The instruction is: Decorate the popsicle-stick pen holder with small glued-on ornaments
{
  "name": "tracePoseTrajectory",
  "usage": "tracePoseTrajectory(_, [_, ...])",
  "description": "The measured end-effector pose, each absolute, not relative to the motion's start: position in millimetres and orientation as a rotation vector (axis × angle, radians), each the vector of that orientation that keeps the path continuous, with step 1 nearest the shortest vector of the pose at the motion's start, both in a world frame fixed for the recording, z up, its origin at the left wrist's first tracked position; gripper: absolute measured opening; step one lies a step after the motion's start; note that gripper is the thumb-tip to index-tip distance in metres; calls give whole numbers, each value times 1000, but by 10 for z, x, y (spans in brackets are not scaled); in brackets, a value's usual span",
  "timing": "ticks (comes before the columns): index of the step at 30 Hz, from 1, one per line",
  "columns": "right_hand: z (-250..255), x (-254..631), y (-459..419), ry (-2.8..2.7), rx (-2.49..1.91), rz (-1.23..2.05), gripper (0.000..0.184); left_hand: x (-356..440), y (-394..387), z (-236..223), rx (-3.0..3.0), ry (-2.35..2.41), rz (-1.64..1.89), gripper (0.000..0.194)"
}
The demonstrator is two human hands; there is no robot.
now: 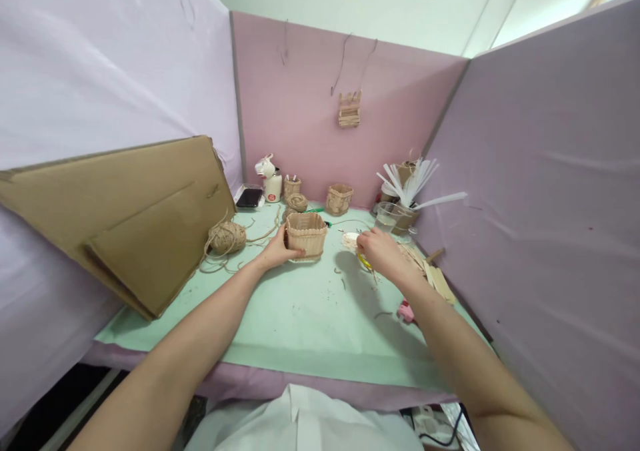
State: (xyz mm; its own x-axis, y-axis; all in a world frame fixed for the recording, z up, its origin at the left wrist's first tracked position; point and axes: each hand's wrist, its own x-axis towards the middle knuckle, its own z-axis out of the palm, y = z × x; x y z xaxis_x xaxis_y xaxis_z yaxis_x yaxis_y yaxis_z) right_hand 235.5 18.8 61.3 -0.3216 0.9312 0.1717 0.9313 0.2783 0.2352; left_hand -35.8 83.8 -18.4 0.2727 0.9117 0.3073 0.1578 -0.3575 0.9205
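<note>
Pale-green tabletop (290, 317), left fingers (294, 254) clasped around basket (307, 239), right fingers (367, 237) bunched, contents unclear, red label (271, 197) illegible

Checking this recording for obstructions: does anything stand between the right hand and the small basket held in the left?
Only something low: what looks like a shallow white dish lies just beside the right hand, on the side toward the small basket. Nothing visible stands above it.

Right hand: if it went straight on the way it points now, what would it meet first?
Probably the small white dish just ahead of the right hand; height is unclear, so it might pass above.
</note>
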Motion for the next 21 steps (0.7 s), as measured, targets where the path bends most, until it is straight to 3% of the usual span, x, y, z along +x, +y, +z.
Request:
tracePoseTrajectory(7, [325, 1949, -828, -2741, -1530, -344, 11, -285, 806, -139, 1712, 992, 1179, 92])
tracePoseTrajectory(13, [218, 1596, -1155, -2842, -1227, -208, 7, -277, 782, -145, 1720, 995, 1164, 92])
tracePoseTrajectory(21, [81, 1790, -649, -2730, -1592, -312, 12, -268, 782, -134, 1718, 980, 1152, 94])
